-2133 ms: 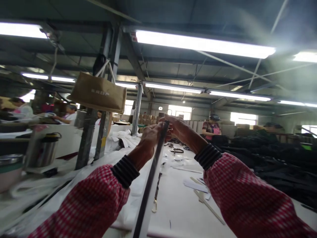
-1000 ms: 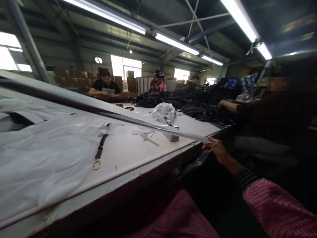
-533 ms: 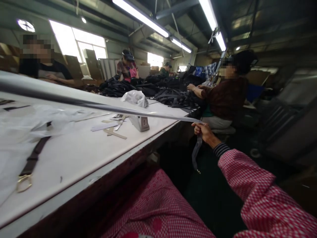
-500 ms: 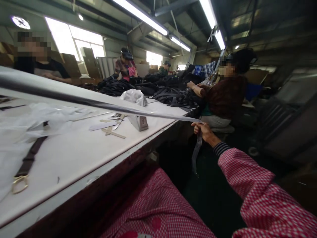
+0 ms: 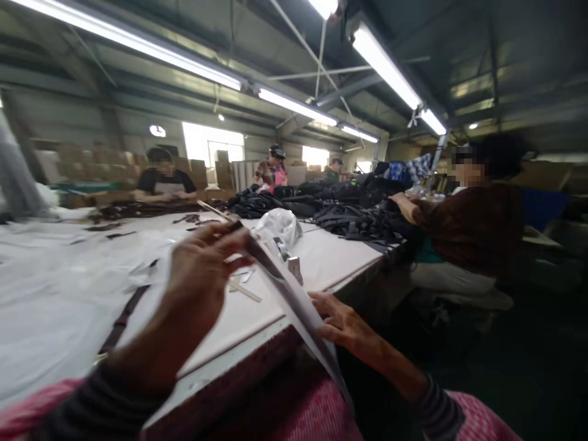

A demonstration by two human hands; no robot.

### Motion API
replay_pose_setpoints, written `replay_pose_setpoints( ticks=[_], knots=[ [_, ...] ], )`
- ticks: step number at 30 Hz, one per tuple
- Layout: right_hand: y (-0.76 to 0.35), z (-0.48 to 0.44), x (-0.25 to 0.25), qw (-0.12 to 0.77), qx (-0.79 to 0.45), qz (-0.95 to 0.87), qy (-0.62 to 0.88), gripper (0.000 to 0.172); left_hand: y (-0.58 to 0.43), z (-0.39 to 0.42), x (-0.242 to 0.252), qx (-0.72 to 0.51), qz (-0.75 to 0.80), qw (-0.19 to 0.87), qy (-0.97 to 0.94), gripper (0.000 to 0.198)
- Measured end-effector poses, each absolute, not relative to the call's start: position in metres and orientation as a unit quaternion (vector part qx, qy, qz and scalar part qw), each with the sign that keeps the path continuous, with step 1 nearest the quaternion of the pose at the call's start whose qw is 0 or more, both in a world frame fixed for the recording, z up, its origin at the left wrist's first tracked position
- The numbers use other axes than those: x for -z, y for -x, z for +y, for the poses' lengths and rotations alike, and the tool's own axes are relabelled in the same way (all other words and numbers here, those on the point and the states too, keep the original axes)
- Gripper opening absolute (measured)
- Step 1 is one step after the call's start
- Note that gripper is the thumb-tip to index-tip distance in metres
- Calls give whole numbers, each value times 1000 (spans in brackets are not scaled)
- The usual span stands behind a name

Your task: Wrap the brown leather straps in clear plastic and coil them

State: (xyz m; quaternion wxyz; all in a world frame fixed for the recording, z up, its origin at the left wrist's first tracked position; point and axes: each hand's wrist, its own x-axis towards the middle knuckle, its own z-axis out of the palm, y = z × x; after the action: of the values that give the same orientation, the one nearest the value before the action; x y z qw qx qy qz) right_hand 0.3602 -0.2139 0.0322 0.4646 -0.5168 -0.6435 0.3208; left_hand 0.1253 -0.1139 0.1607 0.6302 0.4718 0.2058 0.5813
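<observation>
My left hand (image 5: 195, 288) is raised close to the camera, its fingers closed around the upper part of a long strap in a clear plastic sleeve (image 5: 294, 306). The sleeve runs down to the right, past the table's front edge. My right hand (image 5: 342, 321) holds it lower down, thumb and fingers pressed on its side just beyond the table edge. Both sleeves are red-and-white check with dark striped cuffs.
A long white table (image 5: 331, 260) carries clear plastic sheets (image 5: 59, 288), a brown strap (image 5: 126, 312), paper strips, a crumpled bag (image 5: 278, 223) and piles of black straps (image 5: 353, 220). A person in dark red (image 5: 468, 226) sits at right; other workers sit farther back.
The camera swung back left and lower. My left hand came into view holding the sleeve's upper part. My right hand moved in from the stretched-out far end to the sleeve by the table edge.
</observation>
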Motion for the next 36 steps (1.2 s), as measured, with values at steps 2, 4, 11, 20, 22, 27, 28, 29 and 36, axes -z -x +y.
replay_pose_setpoints(
  ticks=[2, 4, 11, 20, 22, 27, 28, 29, 36],
  knots=[
    [-316, -204, -46, 516, -286, -656, 471, 71, -134, -122, -145, -586, 237, 637, -441, 25],
    [-288, -199, -50, 558, -252, -625, 483, 66, -139, -127, -125, -589, 257, 652, -402, 31],
    [-306, -190, -24, 509, 14, -731, 454, 29, -75, -111, -80, -535, 323, 679, -385, 47],
    [-316, -166, -55, 364, 62, -840, 397, 33, -33, -120, -64, -226, 232, 745, -584, 35],
    [-312, -158, -61, 341, 70, -857, 380, 34, -30, -126, -61, -200, 216, 768, -568, 29],
    [-311, -145, -67, 268, 129, -884, 360, 35, -20, -134, -51, -219, 245, 756, -566, 25],
    [-311, -143, -67, 257, 139, -888, 355, 35, -17, -135, -50, -223, 246, 750, -572, 24],
    [-311, -142, -67, 252, 147, -890, 351, 35, -14, -137, -49, -225, 246, 744, -579, 23],
    [-303, -137, -64, 282, 140, -894, 318, 39, -2, -147, -48, -226, 227, 759, -568, 32]
  ],
)
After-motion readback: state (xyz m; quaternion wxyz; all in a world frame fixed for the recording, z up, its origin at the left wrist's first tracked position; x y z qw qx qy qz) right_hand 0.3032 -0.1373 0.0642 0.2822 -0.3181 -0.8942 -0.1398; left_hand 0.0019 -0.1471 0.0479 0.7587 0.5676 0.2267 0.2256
